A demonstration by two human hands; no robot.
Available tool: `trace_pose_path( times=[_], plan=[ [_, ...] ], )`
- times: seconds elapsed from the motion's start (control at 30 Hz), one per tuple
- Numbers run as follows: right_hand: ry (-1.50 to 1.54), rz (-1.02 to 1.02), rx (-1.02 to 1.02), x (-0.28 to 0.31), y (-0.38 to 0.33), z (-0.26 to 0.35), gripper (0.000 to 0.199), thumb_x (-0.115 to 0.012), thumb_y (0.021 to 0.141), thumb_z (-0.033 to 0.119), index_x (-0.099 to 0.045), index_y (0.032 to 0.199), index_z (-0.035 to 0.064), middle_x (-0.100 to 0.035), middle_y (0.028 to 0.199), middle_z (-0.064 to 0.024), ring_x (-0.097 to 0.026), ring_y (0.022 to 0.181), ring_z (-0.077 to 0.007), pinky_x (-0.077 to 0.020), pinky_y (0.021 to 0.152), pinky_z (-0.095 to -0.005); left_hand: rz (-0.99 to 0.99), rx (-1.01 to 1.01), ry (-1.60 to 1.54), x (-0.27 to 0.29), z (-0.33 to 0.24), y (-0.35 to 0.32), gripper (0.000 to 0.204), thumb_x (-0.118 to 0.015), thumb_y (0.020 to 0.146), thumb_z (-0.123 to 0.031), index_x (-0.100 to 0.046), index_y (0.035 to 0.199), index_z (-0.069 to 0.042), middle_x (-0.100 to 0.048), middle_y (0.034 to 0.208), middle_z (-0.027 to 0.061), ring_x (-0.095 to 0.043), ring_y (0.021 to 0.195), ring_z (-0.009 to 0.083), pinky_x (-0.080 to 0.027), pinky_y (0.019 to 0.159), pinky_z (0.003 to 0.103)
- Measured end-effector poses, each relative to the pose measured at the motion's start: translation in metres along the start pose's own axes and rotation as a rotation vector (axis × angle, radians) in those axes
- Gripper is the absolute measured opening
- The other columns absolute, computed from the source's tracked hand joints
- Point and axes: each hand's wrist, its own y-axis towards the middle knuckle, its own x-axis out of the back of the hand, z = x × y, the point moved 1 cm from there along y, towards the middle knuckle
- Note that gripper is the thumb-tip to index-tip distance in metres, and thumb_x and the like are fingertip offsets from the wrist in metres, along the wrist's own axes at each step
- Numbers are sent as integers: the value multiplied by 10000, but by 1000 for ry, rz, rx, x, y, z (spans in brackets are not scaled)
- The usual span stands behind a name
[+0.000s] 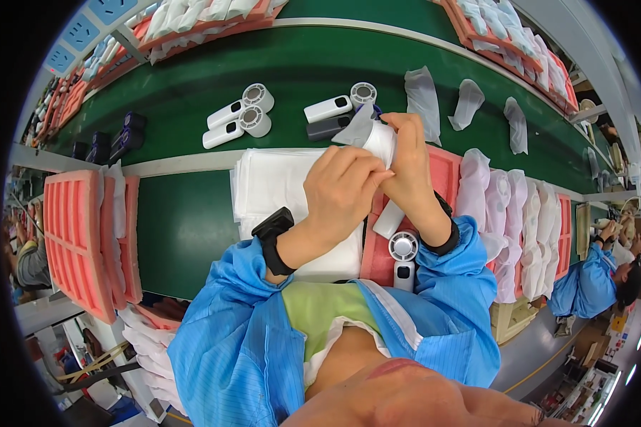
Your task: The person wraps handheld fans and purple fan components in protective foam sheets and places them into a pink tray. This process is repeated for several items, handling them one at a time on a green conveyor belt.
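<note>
Both hands are raised together over the far end of a stack of white bags. My left hand is closed, its thumb and fingertips pinching the near edge of a white translucent bag. My right hand curls around the right side of the same bag. Whether something is inside the bag is hidden by the fingers. Just beyond my hands lie a white handheld fan and a dark handheld fan. Near my right forearm, another white handheld fan rests in a pink foam tray.
Along the green conveyor belt lie two white fans, dark fans and several bagged items. Bagged items fill trays at right. Pink trays stand upright at left. A co-worker is at far right.
</note>
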Motion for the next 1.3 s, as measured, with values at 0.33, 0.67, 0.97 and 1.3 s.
trace_pose_path(
  times=[0.33,0.67,0.97,1.3],
  plan=[
    [783,205,-374,7,-6,25,623,-725,637,18,-452,1196,-3,-507,1073,-113,-535,1027,-258,-480,822,-350,178,184,-73,28,26,8,588,-800,610,-68,-577,1154,-94,-473,1239,117,-587,906,249,-511,733,328],
    [327,333,-107,1,-5,7,652,-706,646,-17,-438,1240,-4,-576,1003,-137,-614,854,-304,-494,792,-356,48,256,-666,51,34,11,500,-829,616,-108,-610,1066,-89,-429,1290,119,-509,1078,239,-428,887,338],
    [-58,96,-41,-6,-8,14,555,-696,717,28,-477,1224,-24,-583,1032,-197,-593,926,-404,-488,786,-409,-123,96,-281,34,19,18,316,-830,622,-162,-650,872,-91,-496,1138,84,-491,1055,250,-360,892,377],
    [1026,694,-609,30,-17,58,437,-581,852,42,-456,1269,-7,-557,1152,-102,-565,952,-193,-462,829,-344,-113,662,-883,66,57,5,248,-785,764,-180,-645,920,-48,-550,1021,17,-509,970,148,-411,830,304]
  ],
)
